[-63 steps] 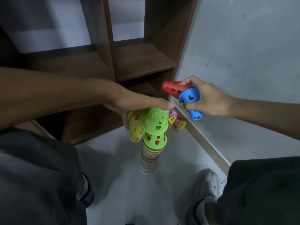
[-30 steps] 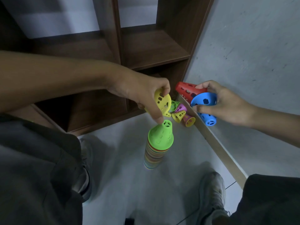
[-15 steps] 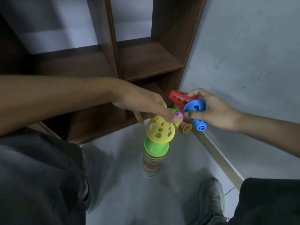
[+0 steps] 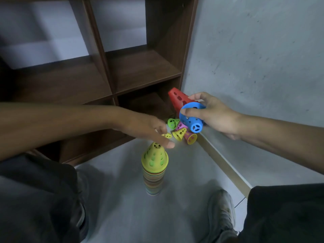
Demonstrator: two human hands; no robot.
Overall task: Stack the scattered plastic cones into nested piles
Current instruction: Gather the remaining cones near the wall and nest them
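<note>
A tall nested pile of coloured cones (image 4: 154,179) stands on the floor, topped by a yellow cone (image 4: 155,158) with holes. My left hand (image 4: 150,131) hovers just above its tip, fingers relaxed and empty. My right hand (image 4: 213,115) grips a blue cone (image 4: 191,118) and a red cone (image 4: 178,99) at the right, above the corner. Several loose small cones lie in the corner behind: a green cone (image 4: 172,123), a purple cone (image 4: 180,126), a yellow one (image 4: 179,134) and an orange-yellow one (image 4: 191,138).
A dark wooden shelf unit (image 4: 136,71) stands behind the pile, and a grey wall (image 4: 254,58) with a wooden skirting board (image 4: 226,167) runs on the right. My knees and a shoe (image 4: 220,211) frame the floor near the pile.
My left hand set the yellow cone onto the pile over the green one and let go. My right hand kept holding the blue and red cones.
</note>
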